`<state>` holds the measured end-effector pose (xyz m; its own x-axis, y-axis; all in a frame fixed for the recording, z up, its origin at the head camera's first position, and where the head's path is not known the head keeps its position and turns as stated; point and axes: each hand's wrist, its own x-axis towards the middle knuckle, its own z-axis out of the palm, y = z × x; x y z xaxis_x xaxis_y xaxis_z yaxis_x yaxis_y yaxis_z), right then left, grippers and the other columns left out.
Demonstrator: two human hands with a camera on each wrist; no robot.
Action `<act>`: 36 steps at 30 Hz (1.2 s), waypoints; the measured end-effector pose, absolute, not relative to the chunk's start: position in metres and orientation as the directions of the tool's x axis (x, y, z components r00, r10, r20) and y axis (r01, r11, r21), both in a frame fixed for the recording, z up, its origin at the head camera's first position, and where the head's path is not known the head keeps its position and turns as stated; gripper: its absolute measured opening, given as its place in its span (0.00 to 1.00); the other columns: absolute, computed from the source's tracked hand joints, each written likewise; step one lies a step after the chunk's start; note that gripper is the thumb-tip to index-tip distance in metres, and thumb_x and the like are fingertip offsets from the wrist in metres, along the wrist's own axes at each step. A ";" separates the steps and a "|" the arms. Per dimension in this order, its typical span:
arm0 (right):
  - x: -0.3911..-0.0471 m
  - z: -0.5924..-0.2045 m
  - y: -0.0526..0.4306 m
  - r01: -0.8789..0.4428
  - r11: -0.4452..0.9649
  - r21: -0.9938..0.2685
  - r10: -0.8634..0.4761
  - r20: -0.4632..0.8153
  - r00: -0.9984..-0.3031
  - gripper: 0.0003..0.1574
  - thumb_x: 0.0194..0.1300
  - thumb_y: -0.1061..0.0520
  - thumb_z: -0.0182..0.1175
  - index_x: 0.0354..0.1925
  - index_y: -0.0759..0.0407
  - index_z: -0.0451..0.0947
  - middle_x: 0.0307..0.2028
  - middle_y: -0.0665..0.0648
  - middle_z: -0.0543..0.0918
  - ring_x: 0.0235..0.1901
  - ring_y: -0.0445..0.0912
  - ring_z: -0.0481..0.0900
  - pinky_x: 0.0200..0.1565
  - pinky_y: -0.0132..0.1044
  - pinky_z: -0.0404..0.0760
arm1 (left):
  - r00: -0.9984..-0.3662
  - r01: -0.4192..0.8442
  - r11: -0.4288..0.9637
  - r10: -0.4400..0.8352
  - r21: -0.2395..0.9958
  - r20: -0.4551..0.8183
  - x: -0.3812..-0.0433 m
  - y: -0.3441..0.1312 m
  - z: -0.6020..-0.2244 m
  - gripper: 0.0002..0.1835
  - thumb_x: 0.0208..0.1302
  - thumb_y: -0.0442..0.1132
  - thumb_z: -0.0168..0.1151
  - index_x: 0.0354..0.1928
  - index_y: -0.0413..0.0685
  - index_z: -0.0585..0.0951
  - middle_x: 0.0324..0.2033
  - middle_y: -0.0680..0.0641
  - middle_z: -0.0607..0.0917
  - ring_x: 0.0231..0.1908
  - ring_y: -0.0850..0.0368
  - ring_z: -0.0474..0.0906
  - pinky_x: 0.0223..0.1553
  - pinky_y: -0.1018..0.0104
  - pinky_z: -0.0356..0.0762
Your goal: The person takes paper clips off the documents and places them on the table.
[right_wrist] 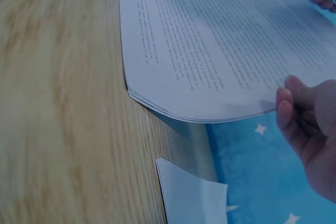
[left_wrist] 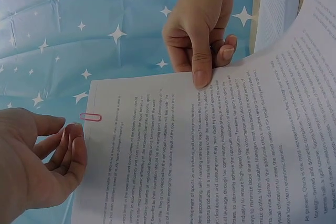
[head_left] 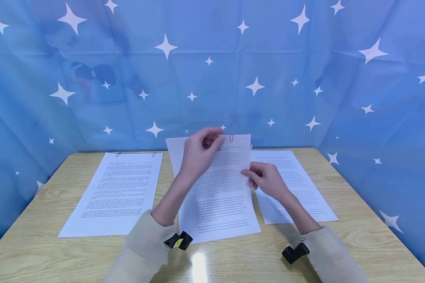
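A stack of printed paper is raised at its top edge in the middle of the table, its lower edge resting toward the front. My right hand pinches the stack's right edge between thumb and fingers, thumb on the printed face. A pink paper clip sits on the top edge. Beside that clip, my left hand has loosely curled fingers, the fingertips right at the paper's edge and nothing gripped between them. In the right wrist view, several sheet edges show at the stack's corner.
On the left of the wooden table lies another printed stack with two dark paper clips at its top. A third printed stack lies to the right, partly behind my right hand. A blue star-patterned curtain hangs behind the table.
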<state>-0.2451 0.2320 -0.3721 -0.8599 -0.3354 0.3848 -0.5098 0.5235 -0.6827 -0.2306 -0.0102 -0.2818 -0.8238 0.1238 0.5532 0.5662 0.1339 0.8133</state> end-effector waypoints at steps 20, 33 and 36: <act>-0.219 -0.341 0.214 -0.455 0.542 -0.707 -0.333 0.317 -0.888 0.08 0.73 0.66 0.58 0.35 0.68 0.80 0.17 0.59 0.77 0.18 0.60 0.74 0.20 0.32 0.66 | -0.806 0.587 0.086 0.157 0.805 0.571 -0.237 0.003 -0.293 0.06 0.70 0.37 0.65 0.41 0.41 0.86 0.26 0.44 0.85 0.28 0.45 0.83 0.35 0.64 0.84; -0.234 -0.361 0.222 -0.439 0.555 -0.707 -0.315 0.309 -0.897 0.08 0.74 0.63 0.59 0.37 0.65 0.82 0.18 0.58 0.77 0.16 0.50 0.74 0.19 0.32 0.66 | -0.789 0.613 0.048 0.081 0.788 0.609 -0.237 0.006 -0.295 0.05 0.67 0.35 0.68 0.38 0.40 0.88 0.25 0.45 0.85 0.26 0.55 0.82 0.33 0.64 0.84; -0.241 -0.370 0.227 -0.443 0.550 -0.707 -0.313 0.318 -0.895 0.09 0.74 0.59 0.59 0.36 0.61 0.83 0.18 0.55 0.78 0.17 0.54 0.74 0.19 0.32 0.66 | -0.789 0.613 0.021 0.066 0.790 0.610 -0.237 0.007 -0.295 0.06 0.68 0.36 0.68 0.38 0.40 0.87 0.26 0.46 0.85 0.27 0.54 0.82 0.33 0.64 0.83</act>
